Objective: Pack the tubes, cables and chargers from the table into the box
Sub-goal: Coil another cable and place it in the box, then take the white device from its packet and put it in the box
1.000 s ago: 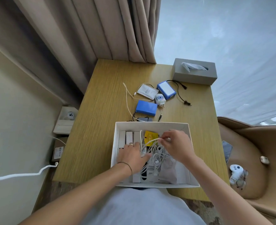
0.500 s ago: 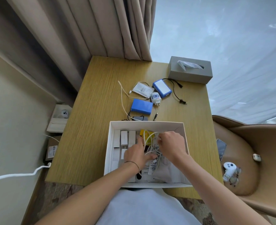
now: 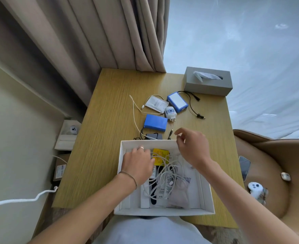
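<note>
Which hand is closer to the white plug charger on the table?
Right. The right hand hovers just below the white plug charger; the left hand rests inside the box, farther away.

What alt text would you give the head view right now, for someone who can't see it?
Seen from above, a person's left hand rests inside a white box beside a coiled white cable, while the right hand hovers empty over the box's far edge. Beyond it on the wooden table lie two blue packs, a white charger and loose cables.
</note>
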Available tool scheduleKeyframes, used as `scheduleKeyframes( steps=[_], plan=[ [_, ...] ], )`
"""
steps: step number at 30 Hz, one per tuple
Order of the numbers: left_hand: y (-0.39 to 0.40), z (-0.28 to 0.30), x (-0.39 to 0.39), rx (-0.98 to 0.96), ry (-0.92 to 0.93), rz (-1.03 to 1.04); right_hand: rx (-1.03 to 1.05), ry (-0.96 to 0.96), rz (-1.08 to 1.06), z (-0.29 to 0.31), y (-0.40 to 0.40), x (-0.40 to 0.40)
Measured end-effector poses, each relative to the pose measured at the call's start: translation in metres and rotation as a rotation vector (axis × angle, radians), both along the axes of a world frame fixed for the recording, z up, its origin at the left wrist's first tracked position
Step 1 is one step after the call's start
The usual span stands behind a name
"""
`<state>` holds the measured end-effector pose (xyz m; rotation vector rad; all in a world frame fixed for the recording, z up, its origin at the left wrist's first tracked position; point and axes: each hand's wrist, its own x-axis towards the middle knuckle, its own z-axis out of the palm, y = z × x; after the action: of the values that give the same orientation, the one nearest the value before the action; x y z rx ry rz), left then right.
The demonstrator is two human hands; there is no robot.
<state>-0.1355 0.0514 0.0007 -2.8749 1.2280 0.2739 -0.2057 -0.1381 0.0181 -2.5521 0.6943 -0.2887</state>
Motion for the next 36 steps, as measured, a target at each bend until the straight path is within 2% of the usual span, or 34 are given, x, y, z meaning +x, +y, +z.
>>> scheduleKeyframes(
  steps=[4,8,12,18,23,29,31,33,35,36],
  plan=[
    [-0.009,0.018,0.017,-0.223,0.013,-0.113,0.02,0.067,-0.049,0.006,-0.024,0.038],
    [-0.028,0.028,0.041,-0.302,0.046,-0.176,0.066,0.127,-0.08,-0.006,-0.05,0.074],
    [-0.048,0.029,0.068,-0.327,0.096,-0.171,0.059,0.293,-0.084,-0.026,-0.074,0.106],
    [-0.066,0.013,0.095,-0.311,0.214,-0.109,-0.075,0.501,0.004,-0.064,-0.092,0.137],
    [-0.072,0.0,0.11,-0.279,0.293,-0.081,-0.164,0.563,0.044,-0.093,-0.092,0.157],
    [-0.081,-0.015,0.135,-0.246,0.345,-0.026,-0.219,0.487,0.084,-0.115,-0.099,0.17],
    [-0.086,-0.018,0.145,-0.22,0.357,-0.03,-0.174,0.472,0.069,-0.113,-0.103,0.174],
    [-0.093,-0.021,0.156,-0.205,0.366,-0.011,-0.045,0.416,-0.003,-0.108,-0.107,0.175],
    [-0.103,-0.024,0.169,-0.201,0.361,0.021,0.262,0.306,-0.123,-0.096,-0.11,0.175],
    [-0.109,-0.026,0.176,-0.199,0.356,0.035,0.518,0.22,-0.185,-0.087,-0.11,0.175]
  ],
)
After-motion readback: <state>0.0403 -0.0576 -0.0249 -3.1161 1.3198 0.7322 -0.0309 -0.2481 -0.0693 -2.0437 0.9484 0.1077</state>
